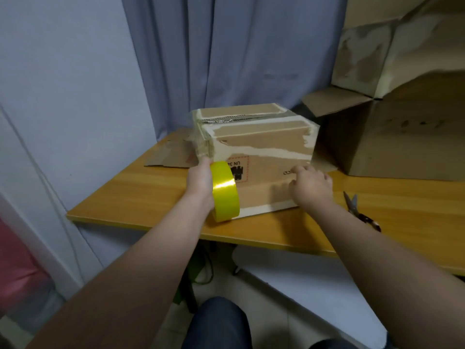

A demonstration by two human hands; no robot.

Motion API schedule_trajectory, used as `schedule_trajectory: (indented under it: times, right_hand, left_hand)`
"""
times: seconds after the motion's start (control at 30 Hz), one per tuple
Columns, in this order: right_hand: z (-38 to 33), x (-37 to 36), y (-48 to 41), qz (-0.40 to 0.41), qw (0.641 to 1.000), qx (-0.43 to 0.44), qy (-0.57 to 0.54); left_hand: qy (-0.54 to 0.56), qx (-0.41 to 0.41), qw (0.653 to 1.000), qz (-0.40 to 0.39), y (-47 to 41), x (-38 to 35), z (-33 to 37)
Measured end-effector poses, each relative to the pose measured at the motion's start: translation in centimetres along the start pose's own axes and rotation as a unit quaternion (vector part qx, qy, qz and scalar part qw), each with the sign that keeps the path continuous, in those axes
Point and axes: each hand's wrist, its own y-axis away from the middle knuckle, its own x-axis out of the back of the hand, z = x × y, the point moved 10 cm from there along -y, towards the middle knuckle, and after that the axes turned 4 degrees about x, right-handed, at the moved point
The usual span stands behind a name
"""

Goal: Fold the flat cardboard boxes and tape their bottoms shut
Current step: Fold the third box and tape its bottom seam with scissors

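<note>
Down at the bottom a knee in dark trousers (218, 322), and both bare forearms reach up over the table (141, 195) to the cardboard box (261, 157), which sits near the table's front edge with old tape peeling across its top. Left hand (201, 176) is at the box's near left corner, fingertips up against the taped edge, and the yellow tape roll (225, 191) stands upright against that wrist; fingers are hidden, so I cannot tell how they hold it. Right hand (310, 185) is low on the box's near face toward its right end, fingers bent and close together, tips on the cardboard; whether they pinch anything, I cannot tell. Right of the box, scissors (357, 210) lie on the wood, apart from it. Behind and right, a big open carton (392, 137) crowds in close. Left of the box a flattened cardboard sheet (171, 154) lies against the curtain (226, 46). Bare wood shows left of the box out to the table corner
</note>
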Motion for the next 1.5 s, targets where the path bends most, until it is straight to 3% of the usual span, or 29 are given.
schedule_trajectory:
  times: [0.2, 0.4, 0.53, 0.67, 0.8, 0.9, 0.97, 1.13, 1.27, 1.37, 1.5]
  right_hand:
    - [9.6, -1.2, 5.3, -0.123, 0.966, -0.190, 0.124]
    - [13.4, -1.4, 8.8, -0.141, 0.950, -0.270, 0.062]
    - [13.4, -0.3, 9.6, -0.098, 0.957, -0.239, 0.129]
    - [12.7, -0.2, 9.8, -0.099, 0.973, -0.208, 0.033]
    - [11.0, 1.3, 9.8, -0.013, 0.979, -0.174, -0.110]
    - [7.7, 1.4, 9.3, 0.021, 0.921, -0.115, -0.372]
    - [4.7, 1.3, 8.7, -0.028, 0.879, -0.052, -0.473]
    - [-2.2, 1.7, 6.1, -0.151, 0.898, 0.092, -0.403]
    - [-4.1, 0.4, 2.7, -0.250, 0.916, 0.114, -0.291]
    - [-5.0, -0.4, 1.0, -0.332, 0.907, 0.125, -0.229]
    - [-6.8, -0.5, -0.9, -0.365, 0.892, 0.165, -0.207]
  left_hand:
    - [0.040, -0.001, 0.999, 0.000, 1.8, -1.3, -2.6]
    - [0.033, -0.007, 0.999, -0.014, 1.3, -1.2, -3.0]
    - [0.029, -0.005, 0.999, -0.017, 1.8, -1.1, -2.9]
    - [0.022, -0.005, 0.999, -0.032, 0.1, -1.0, -3.3]
    - [0.008, -0.011, 0.999, -0.032, 2.6, -1.0, -2.3]
    - [-0.003, 0.000, 0.998, -0.056, 2.8, -1.3, -2.1]
    - [-0.013, 0.001, 0.998, -0.062, 2.6, -1.2, -1.6]
    - [-0.022, 0.011, 0.998, -0.049, 1.4, 0.1, -1.1]
    - [-0.059, 0.031, 0.997, -0.044, 0.6, 1.0, -1.4]
    - [-0.118, 0.000, 0.993, -0.017, -0.7, 2.2, -0.7]
    - [-0.103, -0.039, 0.994, 0.004, -1.3, 2.5, 0.3]
